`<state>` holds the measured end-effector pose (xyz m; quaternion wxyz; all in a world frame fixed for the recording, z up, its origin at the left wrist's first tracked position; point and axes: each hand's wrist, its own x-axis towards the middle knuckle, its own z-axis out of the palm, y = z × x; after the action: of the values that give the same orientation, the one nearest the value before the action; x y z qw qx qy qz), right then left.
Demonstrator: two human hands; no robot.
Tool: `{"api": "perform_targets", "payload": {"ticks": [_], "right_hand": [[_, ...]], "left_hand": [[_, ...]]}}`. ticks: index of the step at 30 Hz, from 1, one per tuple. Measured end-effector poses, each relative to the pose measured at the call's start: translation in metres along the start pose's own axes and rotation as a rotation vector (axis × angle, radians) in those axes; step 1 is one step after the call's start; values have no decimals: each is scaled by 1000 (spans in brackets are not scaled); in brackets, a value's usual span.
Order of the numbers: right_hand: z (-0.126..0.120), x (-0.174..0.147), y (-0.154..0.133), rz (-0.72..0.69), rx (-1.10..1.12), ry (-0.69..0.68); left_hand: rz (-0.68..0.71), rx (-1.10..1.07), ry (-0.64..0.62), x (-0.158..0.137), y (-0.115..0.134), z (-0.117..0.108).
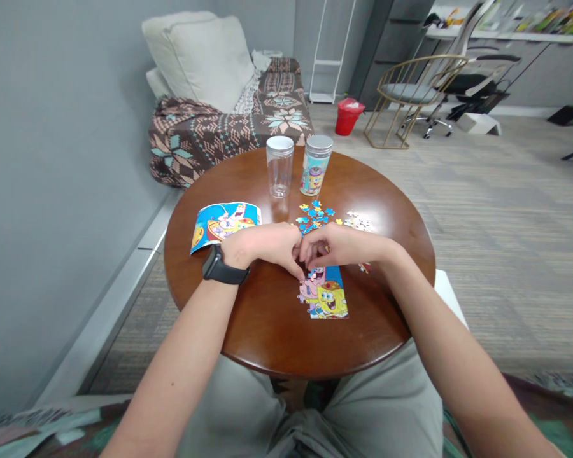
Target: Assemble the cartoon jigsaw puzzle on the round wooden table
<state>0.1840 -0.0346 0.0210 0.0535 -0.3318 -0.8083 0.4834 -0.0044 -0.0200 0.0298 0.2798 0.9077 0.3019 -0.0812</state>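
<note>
A partly joined jigsaw puzzle [330, 296] lies on the round wooden table in front of me, showing a yellow and a pink cartoon figure on blue. Its left edge is uneven. My left hand [281, 247] is at the upper left of the puzzle, fingers curled, thumb pointing down at its edge. Against it, my right hand [332, 245] has bent fingers and a thumb drawn together over the puzzle's top. Whatever is between the fingertips of either hand is too hidden to make out. Loose puzzle pieces [315, 213] lie just beyond the hands.
A picture sheet [229, 219] lies at the left on the table [262, 318]. At the back stand a clear jar [279, 172] with a white lid and a printed canister [315, 168]. More pieces [357, 221], pale side up, lie right. A patterned sofa [229, 130] stands behind.
</note>
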Motion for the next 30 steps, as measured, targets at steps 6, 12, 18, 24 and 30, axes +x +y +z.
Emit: {"api": "perform_targets", "payload": {"ticks": [6,12,18,24,30], "right_hand": [[0,0,-6,0,-81,12],[0,0,-4,-11,-104,-1],[-3,0,3,-70,-151,15],[-10,-6,3,-92,-220,124],[-7,-5,0,-24,-249,74]], "left_hand": [[-28,1,-23,-1,3,-2],[-47,-15,-7,1,2,-1],[-36,6,-21,1,3,-3],[-35,-10,-33,1,0,0],[-20,-21,-38,3,2,0]]}}
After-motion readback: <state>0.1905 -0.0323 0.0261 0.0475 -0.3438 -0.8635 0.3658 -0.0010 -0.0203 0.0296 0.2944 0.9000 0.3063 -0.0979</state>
